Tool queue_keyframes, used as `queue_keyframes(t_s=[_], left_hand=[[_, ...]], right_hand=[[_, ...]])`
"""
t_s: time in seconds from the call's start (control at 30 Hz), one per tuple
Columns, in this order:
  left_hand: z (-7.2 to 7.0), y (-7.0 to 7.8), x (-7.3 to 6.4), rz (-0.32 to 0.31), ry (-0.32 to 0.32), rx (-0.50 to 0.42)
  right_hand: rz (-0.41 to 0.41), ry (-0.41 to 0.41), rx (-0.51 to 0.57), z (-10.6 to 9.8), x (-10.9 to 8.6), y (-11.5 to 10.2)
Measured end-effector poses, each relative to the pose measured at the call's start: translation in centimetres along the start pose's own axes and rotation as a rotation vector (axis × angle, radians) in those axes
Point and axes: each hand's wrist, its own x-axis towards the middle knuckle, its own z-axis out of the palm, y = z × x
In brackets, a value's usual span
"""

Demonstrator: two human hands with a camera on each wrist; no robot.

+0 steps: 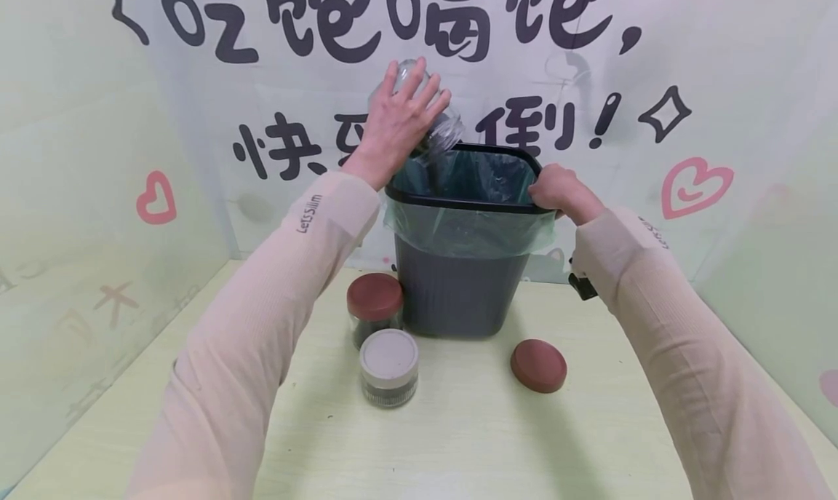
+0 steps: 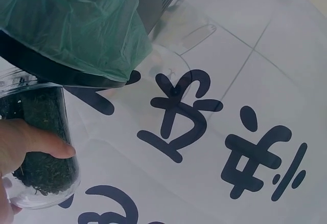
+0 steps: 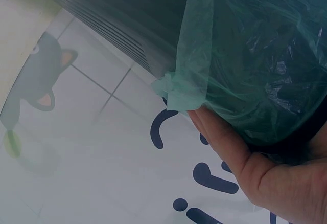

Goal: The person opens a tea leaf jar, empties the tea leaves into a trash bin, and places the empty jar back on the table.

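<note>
One grey-lidded jar [image 1: 389, 367] sits near, left of a red lid [image 1: 538, 366] — behind it, a red-lidded jar [image 1: 374, 307] beside the bin [image 1: 458, 289]. The right hand [image 1: 566, 191] grips its right rim — the left hand [image 1: 404, 110] curls round a tilted glass jar [image 2: 46, 175] at the left rim.

I face a pale wood-grained table [image 1: 425, 449]. Behind the table I note a whitish wall [image 1: 301, 85] carrying large black Chinese lettering [image 1: 356, 54] and a star outline [image 1: 665, 113]; a grey eared-animal print [image 3: 41, 73] sits low, near the table's back edge. Pale printed panels [image 1: 72, 180] flank the table left and right. Light diffuse, shadows soft.
</note>
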Motion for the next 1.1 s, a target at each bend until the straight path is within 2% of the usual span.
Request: queue_keyframes(t_s=[0.2,0.37,0.6,0.9,1.1], left_hand=[[0.01,0.07,0.03,0.012,0.048,0.010],[-0.15,0.08,0.06,0.035,0.027,0.053],[-0.26,0.01,0.26,0.076,0.044,0.100],[-0.70,0.34,0.59,0.161,-0.027,0.157],[-0.71,0.68,0.58,0.221,-0.051,0.198]], right_hand=[[0.006,-0.008,-0.006,-0.05,0.17,-0.04],[0.010,-0.015,-0.010,-0.13,0.27,-0.17],[0.022,-0.018,-0.004,-0.31,0.33,-0.26],[0.025,-0.005,-0.013,-0.05,0.45,-0.17],[0.029,-0.006,-0.017,0.05,0.41,-0.11]])
